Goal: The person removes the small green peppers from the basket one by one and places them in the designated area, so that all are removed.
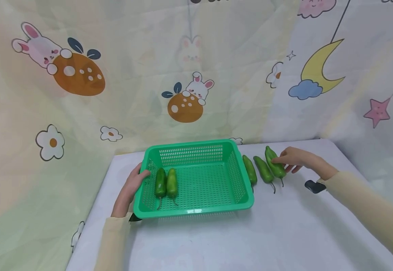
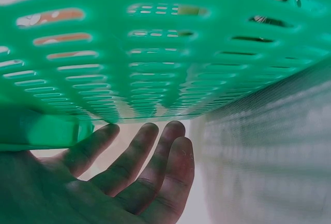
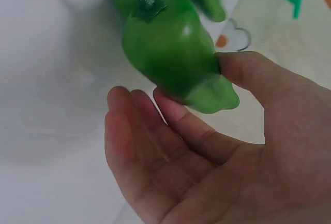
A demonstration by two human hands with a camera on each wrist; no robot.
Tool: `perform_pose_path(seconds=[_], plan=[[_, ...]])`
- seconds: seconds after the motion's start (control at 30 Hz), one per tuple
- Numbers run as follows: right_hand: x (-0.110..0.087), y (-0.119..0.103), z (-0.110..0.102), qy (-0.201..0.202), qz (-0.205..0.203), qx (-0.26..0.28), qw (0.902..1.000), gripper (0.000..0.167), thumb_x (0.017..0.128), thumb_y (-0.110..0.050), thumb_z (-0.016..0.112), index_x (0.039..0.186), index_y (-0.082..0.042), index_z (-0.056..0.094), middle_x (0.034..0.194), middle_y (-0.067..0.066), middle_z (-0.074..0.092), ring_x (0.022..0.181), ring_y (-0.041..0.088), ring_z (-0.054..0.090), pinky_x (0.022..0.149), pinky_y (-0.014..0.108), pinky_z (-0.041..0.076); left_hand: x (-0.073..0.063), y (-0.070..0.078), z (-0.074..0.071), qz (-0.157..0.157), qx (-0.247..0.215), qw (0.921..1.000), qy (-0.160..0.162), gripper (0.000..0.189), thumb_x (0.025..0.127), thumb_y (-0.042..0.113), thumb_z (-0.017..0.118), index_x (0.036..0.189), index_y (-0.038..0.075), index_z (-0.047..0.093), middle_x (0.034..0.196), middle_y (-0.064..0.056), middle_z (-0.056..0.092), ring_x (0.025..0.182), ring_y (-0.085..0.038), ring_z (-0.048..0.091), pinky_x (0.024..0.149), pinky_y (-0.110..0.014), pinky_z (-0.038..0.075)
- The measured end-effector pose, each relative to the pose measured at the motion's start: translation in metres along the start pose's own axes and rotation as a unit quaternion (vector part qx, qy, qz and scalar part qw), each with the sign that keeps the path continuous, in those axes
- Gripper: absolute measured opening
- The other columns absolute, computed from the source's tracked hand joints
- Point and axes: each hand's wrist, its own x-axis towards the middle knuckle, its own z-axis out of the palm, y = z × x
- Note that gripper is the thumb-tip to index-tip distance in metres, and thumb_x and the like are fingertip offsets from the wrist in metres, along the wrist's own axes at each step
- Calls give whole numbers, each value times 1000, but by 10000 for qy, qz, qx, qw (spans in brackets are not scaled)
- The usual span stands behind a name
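Note:
A green plastic basket [image 1: 196,212] with slotted walls stands on the table. My left hand [image 1: 132,185] grips its left rim, thumb over the edge and fingers against the slotted outside, as the left wrist view shows. Two green peppers [image 1: 172,182] lie side by side at the basket's left, stems toward me. To the right of the basket, my right hand [image 1: 298,158] pinches a green pepper [image 3: 170,43] near its tip between thumb and fingers. Beside it on the table lie a second pepper [image 1: 263,169] and a third pepper [image 1: 249,169], the latter against the basket's right side.
The white table [image 1: 216,244] runs back to a cloth backdrop [image 1: 135,75] printed with rabbits, flowers and a moon. Cloth also hangs along the table's left and right sides. A dark wrist device [image 1: 315,186] sits at the right cuff.

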Motion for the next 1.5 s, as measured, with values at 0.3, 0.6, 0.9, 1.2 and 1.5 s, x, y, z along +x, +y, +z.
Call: perform_pose_path(seconds=[0.3, 0.6, 0.9, 1.2, 1.5], plan=[[23, 23, 6, 159, 531, -262, 9981, 45, 97, -38, 56, 100, 7, 57, 91, 16, 63, 82, 28, 66, 66, 37, 58, 14, -17, -1, 18, -39, 10000, 79, 63, 99, 17, 44, 159, 7, 24, 142, -28, 49, 110, -35, 61, 82, -35, 56], [23, 17, 13, 301, 512, -598, 9964, 49, 96, -39, 58, 103, 9, 54, 90, 18, 62, 79, 31, 65, 68, 41, 57, 28, -42, 0, 167, -37, 9997, 189, 62, 100, 23, 45, 159, 17, 28, 140, -22, 51, 107, -29, 62, 82, -34, 56], [14, 7, 13, 180, 661, -737, 9949, 51, 98, -42, 55, 101, 9, 57, 87, 17, 59, 81, 31, 64, 64, 35, 54, 27, -42, 0, 151, -17, 9997, 212, 61, 100, 23, 45, 158, 17, 29, 142, -21, 50, 110, -33, 59, 85, -36, 54], [14, 14, 14, 75, 677, -688, 9953, 52, 98, -47, 54, 98, 5, 57, 85, 13, 57, 79, 28, 61, 65, 35, 52, 28, -40, 1, 171, -43, 9997, 166, 62, 100, 23, 44, 159, 17, 27, 141, -22, 51, 107, -28, 61, 82, -34, 55], [19, 10, 6, 79, 699, -621, 9956, 73, 98, -49, 55, 125, 18, 49, 109, 29, 61, 87, 34, 63, 70, 39, 55, 27, -41, 0, 131, -87, 9997, 177, 63, 100, 23, 45, 160, 16, 24, 145, -23, 49, 109, -30, 61, 82, -35, 55]])
